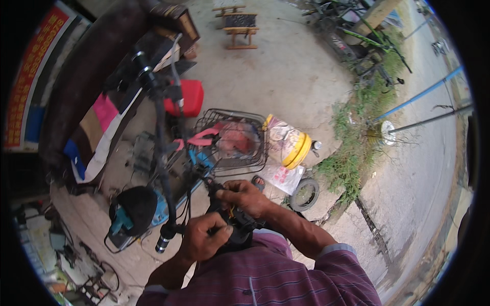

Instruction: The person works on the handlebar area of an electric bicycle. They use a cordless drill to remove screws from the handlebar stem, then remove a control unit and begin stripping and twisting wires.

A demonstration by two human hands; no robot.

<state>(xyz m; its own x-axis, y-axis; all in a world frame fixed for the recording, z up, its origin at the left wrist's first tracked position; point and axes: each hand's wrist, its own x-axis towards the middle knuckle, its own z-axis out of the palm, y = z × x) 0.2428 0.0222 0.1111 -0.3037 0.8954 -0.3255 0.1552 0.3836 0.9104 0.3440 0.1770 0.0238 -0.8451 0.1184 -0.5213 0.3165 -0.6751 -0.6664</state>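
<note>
Close in front of my chest, my left hand (203,237) is curled with thumb against fingers; what it grips is hidden. Just ahead and to its right, my right hand (246,198) pinches the upper end of a black part (242,220). Thin yellow wires show beside this part, between the two hands. A two-wheeler's black handlebar (162,145) runs past on the left, with a dark grip (164,240) at its near end, close to my left hand. Beyond my hands is a wire basket (219,113) holding a red and pink bundle (239,138).
A yellow bucket (300,151) lies tilted right of the basket, near a small tyre (304,195). A red container (191,98) stands beyond the handlebar. Left are a dark sofa (66,97) and a black seat (133,210). Far off stands a wooden stool (240,20).
</note>
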